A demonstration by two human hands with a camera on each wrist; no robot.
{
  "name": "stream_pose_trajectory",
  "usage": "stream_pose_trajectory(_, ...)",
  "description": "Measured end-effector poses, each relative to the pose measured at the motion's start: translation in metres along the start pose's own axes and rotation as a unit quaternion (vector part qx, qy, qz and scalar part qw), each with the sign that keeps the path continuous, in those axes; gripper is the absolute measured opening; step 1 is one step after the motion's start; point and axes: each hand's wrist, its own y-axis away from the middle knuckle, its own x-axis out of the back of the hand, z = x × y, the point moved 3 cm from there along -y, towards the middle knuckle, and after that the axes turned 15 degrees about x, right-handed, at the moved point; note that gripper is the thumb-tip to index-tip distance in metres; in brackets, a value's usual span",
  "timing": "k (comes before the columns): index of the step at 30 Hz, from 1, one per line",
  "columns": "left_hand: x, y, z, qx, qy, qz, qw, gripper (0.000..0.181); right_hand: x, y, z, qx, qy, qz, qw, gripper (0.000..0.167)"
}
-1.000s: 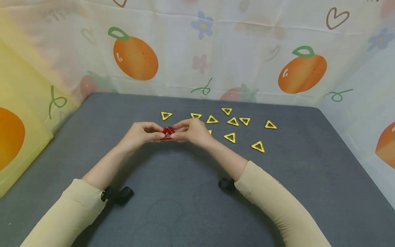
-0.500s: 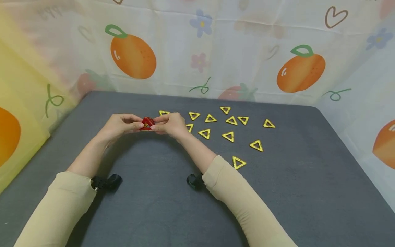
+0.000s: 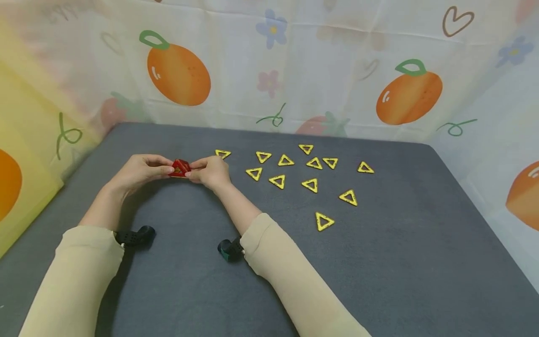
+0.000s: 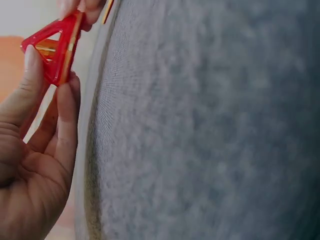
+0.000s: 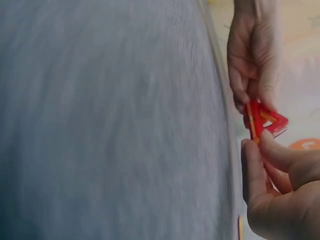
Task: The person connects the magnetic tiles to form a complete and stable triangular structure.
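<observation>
A small red shape made of triangular frames [image 3: 181, 166], with a yellow piece along its bottom, is held between both hands above the left part of the table. The left hand [image 3: 141, 173] pinches its left corner between thumb and fingers; the right hand [image 3: 212, 173] pinches the right corner. In the left wrist view the red shape [image 4: 61, 55] shows an open triangle facing the camera, the left thumb on its face. The right wrist view shows both hands gripping the red shape [image 5: 260, 117] at opposite corners. The fingers behind it are partly hidden.
Several yellow triangular frames lie scattered across the grey table [image 3: 400, 243], among them one at the near side [image 3: 324, 221] and one at the far right [image 3: 365, 167]. A yellow triangle [image 3: 222, 153] lies just behind the right hand. A fruit-printed cloth [image 3: 236, 56] hangs behind the table.
Both hands have moved left together with the red shape, keeping hold of it. Yellow triangles that the right hand and arm covered have come into view.
</observation>
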Motion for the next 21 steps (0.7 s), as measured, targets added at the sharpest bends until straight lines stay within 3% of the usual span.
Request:
stream_pose_trajectory(6,0.0046,-0.0032,-0.0081,0.021,-0.046,0.005,0.9987,0.010,-0.0080,-0.0006,0.0039,-0.001,0.049,-0.011,0.9987,0.026)
stream_pose_trajectory(10,0.0058,-0.0056,-0.0092,0.018,-0.095,0.029,0.9949,0.005,-0.0088,-0.0007,0.0044,0.009,0.064,-0.013,0.9978,0.026)
stream_pose_trajectory(14,0.0057,-0.0059,-0.0087,0.018,-0.143,0.051,0.9883,0.025,-0.0086,0.0001,0.0033,0.017,0.088,-0.024,0.9957,0.026)
stream_pose_trajectory(21,0.0052,-0.0074,-0.0107,0.025,-0.165,0.058,0.9843,0.042,-0.0085,-0.0001,0.0032,0.020,0.133,-0.032,0.9904,0.024)
